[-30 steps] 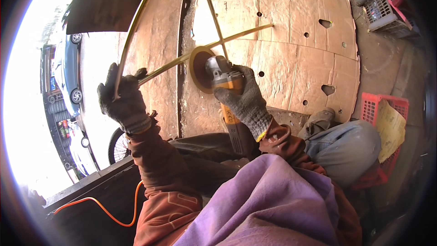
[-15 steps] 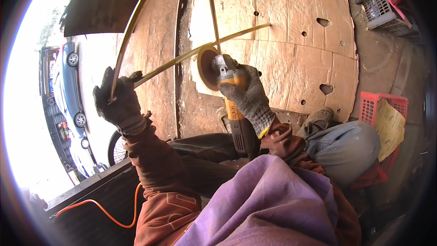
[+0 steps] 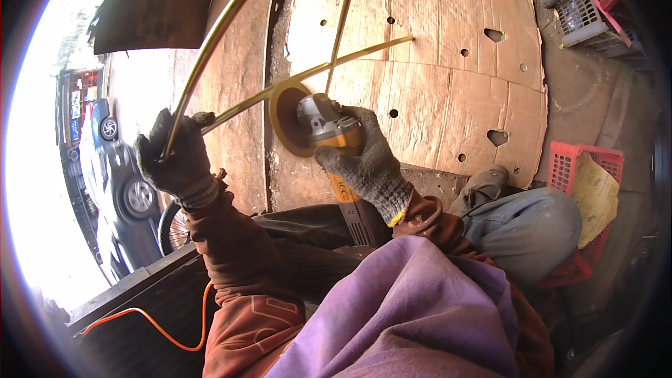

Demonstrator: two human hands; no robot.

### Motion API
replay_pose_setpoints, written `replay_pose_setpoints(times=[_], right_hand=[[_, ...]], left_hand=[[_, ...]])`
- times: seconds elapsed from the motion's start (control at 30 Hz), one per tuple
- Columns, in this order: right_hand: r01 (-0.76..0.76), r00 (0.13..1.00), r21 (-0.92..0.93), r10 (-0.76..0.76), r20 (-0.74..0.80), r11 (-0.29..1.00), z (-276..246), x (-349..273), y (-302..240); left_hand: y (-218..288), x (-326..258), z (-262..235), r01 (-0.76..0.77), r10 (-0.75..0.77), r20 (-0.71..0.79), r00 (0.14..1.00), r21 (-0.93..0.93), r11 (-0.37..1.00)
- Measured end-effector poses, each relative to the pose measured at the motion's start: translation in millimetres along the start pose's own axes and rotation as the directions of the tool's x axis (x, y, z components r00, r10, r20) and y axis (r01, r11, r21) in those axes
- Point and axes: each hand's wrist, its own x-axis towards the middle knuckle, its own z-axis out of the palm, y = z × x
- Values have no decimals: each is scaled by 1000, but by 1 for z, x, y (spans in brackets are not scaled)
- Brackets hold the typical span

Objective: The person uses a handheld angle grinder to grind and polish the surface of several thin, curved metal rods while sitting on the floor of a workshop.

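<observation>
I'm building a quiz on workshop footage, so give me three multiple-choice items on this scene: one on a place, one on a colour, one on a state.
1. Where does the angle grinder's disc sit?
A. against the thin metal rod frame
B. flat on the cardboard
C. inside the red crate

2. What colour is the cable lying at lower left?
A. blue
B. orange
C. white

3. How is the left hand engaged?
A. open and free
C. resting on the knee
B. closed around a curved bar of the frame

Answers:
1 A: the disc meets the rod frame where its bars cross, above the cardboard.
2 B: the cable is bright orange against the dark surface.
3 B: the gloved left hand wraps the curved bar, while the right hand grips the angle grinder.
</observation>
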Motion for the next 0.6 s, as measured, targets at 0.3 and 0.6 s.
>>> replay_pose_setpoints(times=[0.3, 0.6], right_hand=[[-21, 994, -107, 10, -105, 994, -17, 10, 17], [-70, 983, -90, 54, -176, 993, -32, 20, 31]], left_hand=[[0, 4, -17, 49, -24, 146, 989, -168, 985], [-5, 1, -10, -22, 58, 167, 984, -209, 978]])
